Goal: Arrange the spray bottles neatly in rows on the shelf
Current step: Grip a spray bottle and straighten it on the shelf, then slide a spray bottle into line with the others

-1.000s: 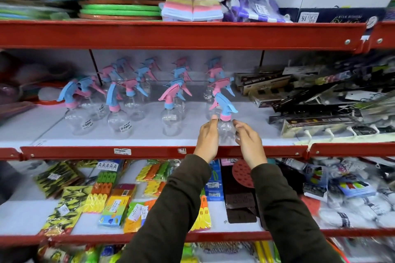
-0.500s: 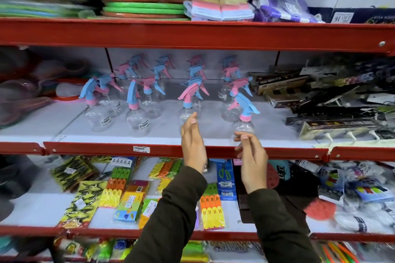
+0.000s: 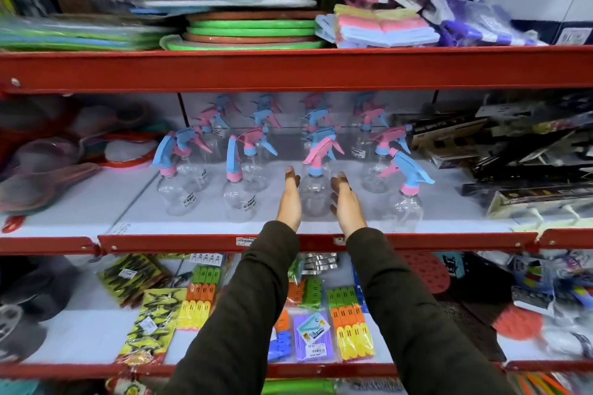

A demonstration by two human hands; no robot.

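Several clear spray bottles with pink and blue trigger heads stand on the white middle shelf (image 3: pixel 106 215). Both hands reach in over its red front rail. My left hand (image 3: pixel 290 199) and my right hand (image 3: pixel 347 204) are held flat, palms inward, on either side of one front bottle (image 3: pixel 316 192) with a pink trigger. The palms sit right at its sides; no fingers curl around it. Another front bottle (image 3: pixel 405 205) with a blue trigger stands to the right. Two more front bottles (image 3: pixel 176 194) (image 3: pixel 239 199) stand to the left, with other bottles behind.
Dark boxed goods (image 3: pixel 513 167) crowd the shelf's right end and pink scoops (image 3: pixel 41 176) lie at its left. The red upper rail (image 3: pixel 288 69) hangs above, with stacked mats (image 3: pixel 253 32) on it. Packets of coloured clips (image 3: pixel 199 301) fill the shelf below.
Both hands left the blue-trigger bottle at the right and moved left to flank the pink-trigger bottle. The camera view shifted closer and leftward.
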